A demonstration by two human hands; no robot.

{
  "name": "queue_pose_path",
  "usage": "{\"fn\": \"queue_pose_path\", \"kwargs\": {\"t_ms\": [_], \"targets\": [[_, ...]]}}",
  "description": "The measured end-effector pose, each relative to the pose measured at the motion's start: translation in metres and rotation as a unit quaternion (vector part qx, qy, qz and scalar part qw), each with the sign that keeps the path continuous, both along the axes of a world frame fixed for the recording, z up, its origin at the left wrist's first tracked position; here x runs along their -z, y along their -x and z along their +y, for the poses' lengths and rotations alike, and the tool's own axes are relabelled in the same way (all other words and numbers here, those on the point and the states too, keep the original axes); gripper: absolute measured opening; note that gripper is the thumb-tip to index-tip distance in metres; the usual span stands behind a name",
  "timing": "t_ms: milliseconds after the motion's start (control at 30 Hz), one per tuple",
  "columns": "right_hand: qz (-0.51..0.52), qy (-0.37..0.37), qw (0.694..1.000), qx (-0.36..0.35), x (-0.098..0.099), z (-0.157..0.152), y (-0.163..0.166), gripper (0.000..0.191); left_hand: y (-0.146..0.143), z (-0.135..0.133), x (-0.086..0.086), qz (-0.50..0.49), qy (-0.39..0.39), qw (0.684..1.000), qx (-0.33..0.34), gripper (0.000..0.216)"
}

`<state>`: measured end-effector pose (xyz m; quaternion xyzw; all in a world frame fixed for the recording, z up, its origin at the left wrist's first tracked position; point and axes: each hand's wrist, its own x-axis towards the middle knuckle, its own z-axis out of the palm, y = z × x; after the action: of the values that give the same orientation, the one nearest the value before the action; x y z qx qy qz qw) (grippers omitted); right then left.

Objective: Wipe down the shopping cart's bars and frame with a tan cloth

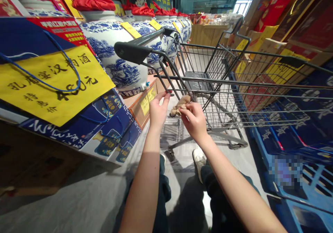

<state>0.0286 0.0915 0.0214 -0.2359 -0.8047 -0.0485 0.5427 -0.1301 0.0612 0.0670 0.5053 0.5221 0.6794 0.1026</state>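
My right hand (194, 121) pinches a small tan plush toy (183, 102), which looks like a little animal lying on its side. To its left, my left hand (159, 108) has thumb and fingertips closed on a small dark piece (170, 93), too small to name. The two hands are a short way apart, in front of a black wire shopping cart (221, 83). The cart's handle (137, 49) rises beyond my left hand. A dark flat panel (197, 81) sits in the cart.
Blue and white jars (117, 56) with red cloth tops line the left side. Nearer stand blue gift boxes (109, 135) with a yellow price sign (56, 85). Stacked cartons (262, 59) and blue pallets (307, 191) flank the right. Grey tiled floor (179, 177) lies underfoot.
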Motion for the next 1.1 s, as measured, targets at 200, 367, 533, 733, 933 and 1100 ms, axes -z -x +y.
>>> {"fn": "queue_pose_path", "kwargs": {"t_ms": [200,367,533,733,933,1100], "targets": [[-0.154,0.106,0.979,0.075,0.034,0.006,-0.018,0.007,0.002,0.004,0.001,0.017,0.000,1.000,-0.013,0.026],[0.010,0.037,0.999,0.013,-0.019,0.005,-0.019,0.004,0.000,0.009,0.004,-0.007,-0.009,1.000,-0.014,0.029],[0.093,-0.041,0.993,-0.062,-0.066,0.012,0.000,0.011,-0.007,0.012,0.008,-0.047,-0.021,0.999,0.014,0.030],[0.042,-0.057,0.997,-0.011,-0.013,0.031,-0.028,0.012,-0.010,0.015,0.008,-0.136,0.025,0.985,0.103,0.025],[-0.014,-0.002,0.997,0.075,0.012,0.033,-0.056,0.016,-0.011,0.016,0.007,-0.144,-0.001,0.983,0.111,0.008],[0.036,-0.041,0.998,0.001,-0.005,0.025,-0.043,0.011,-0.014,0.013,0.007,-0.142,0.008,0.983,0.113,0.010]]}}
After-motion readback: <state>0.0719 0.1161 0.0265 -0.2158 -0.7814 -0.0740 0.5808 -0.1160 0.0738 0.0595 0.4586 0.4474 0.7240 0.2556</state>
